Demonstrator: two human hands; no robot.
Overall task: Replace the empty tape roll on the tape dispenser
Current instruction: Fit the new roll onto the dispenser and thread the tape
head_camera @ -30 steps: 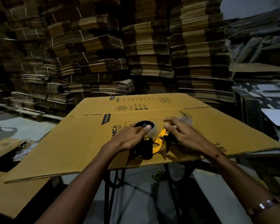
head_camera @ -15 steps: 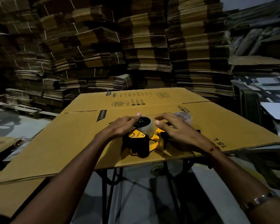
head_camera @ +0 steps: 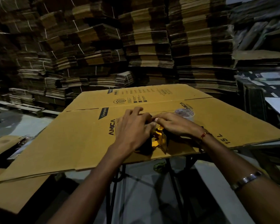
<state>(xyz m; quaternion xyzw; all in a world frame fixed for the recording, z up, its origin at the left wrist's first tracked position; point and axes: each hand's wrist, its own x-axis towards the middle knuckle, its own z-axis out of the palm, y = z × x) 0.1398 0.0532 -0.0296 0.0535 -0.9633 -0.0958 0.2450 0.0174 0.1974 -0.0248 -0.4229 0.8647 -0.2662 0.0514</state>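
Observation:
A yellow and black tape dispenser (head_camera: 159, 139) lies on a flattened cardboard box (head_camera: 81, 139) near its front edge. My left hand (head_camera: 134, 128) covers the dispenser's left side and top, fingers curled over the roll, which is hidden. My right hand (head_camera: 174, 125) presses against it from the right, its fingertips meeting my left hand. A separate tape roll with red print (head_camera: 184, 113) lies flat on the cardboard just beyond my right hand.
The cardboard rests on a black metal stand (head_camera: 118, 180) with grey floor below. Tall stacks of flattened cartons (head_camera: 144, 46) fill the background. More cardboard sheets (head_camera: 14, 191) lie low at the left. Cluttered shelves (head_camera: 265, 88) stand at the right.
My left hand has moved over the dispenser and now hides the roll that was visible on it. My right hand has closed in against it. The camera has come closer.

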